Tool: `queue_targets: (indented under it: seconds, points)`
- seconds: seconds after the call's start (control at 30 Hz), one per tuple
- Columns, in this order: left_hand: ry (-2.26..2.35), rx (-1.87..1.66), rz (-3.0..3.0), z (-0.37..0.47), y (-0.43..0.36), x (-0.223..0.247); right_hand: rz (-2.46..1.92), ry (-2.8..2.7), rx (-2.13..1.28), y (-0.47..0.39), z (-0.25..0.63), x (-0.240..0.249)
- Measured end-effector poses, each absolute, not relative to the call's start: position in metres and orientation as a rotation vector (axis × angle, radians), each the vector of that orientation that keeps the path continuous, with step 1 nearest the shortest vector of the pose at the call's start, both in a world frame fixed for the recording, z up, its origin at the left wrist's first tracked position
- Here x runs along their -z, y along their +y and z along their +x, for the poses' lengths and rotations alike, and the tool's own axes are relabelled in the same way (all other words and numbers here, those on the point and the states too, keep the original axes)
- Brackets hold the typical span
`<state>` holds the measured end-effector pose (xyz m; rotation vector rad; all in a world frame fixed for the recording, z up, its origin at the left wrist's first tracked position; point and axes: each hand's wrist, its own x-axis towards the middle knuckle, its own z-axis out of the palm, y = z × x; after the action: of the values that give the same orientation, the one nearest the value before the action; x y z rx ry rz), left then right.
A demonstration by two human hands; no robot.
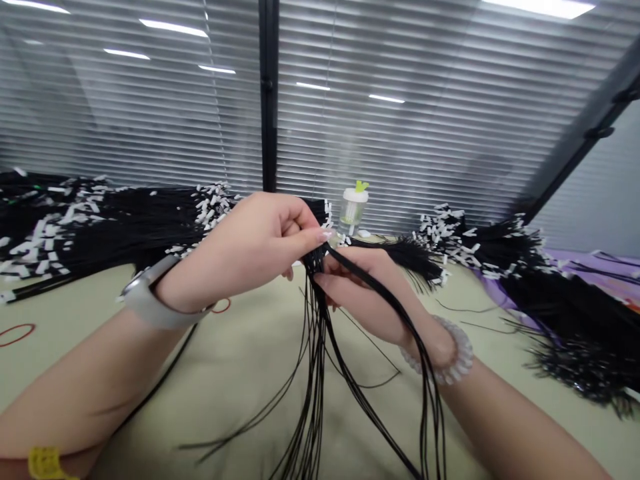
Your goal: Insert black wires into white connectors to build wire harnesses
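A bundle of thin black cables point(315, 340) hangs down in front of me, its loose ends spreading toward the table. My left hand point(270, 240), a watch on its wrist, is closed around the top of the bundle, thumb pressed against it. Just below and to the right, my right hand point(365, 287) pinches the same cables; a beaded bracelet circles that wrist. Several cables loop over the right hand and drop past its wrist. White connector ends point(327, 213) show just beyond the fingers. The fingertips partly hide the gripped part.
Heaps of black cables with white ends lie at the left point(125, 220) and right point(565, 287). A clear cup with a white lid point(354, 207) stands at the back. Red rubber bands point(17, 333) lie on the table point(240, 373). Window blinds point(425, 133) rise behind.
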<state>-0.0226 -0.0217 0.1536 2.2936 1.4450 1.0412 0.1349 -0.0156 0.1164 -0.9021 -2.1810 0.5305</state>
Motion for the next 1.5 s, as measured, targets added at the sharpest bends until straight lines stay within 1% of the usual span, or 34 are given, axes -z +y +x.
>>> queue_targets:
  seconds: [0.53, 0.73, 1.0, 1.23, 1.43, 1.5]
  points:
    - [1.389, -1.006, 2.279, -0.027, -0.023, -0.158, -0.941, -2.299, -0.438, -0.017, 0.136, -0.121]
    - [1.349, -0.949, 2.241, -0.031, -0.021, -0.161, -0.873, -2.283, -0.325, -0.016, 0.14, -0.121]
    - [1.314, -0.93, 2.185, -0.031, -0.022, -0.162, -0.706, -2.349, -0.41, -0.01, 0.145, -0.117]
    - [1.31, -0.927, 2.22, -0.032, -0.019, -0.16, -0.608, -2.369, -0.369, -0.01, 0.144, -0.115]
    - [1.321, -0.923, 2.25, -0.033, -0.016, -0.156, -0.732, -2.404, -0.466, -0.013, 0.141, -0.117]
    - [1.316, -0.922, 2.248, -0.032, -0.015, -0.156, -0.748, -2.398, -0.435, -0.014, 0.14, -0.117]
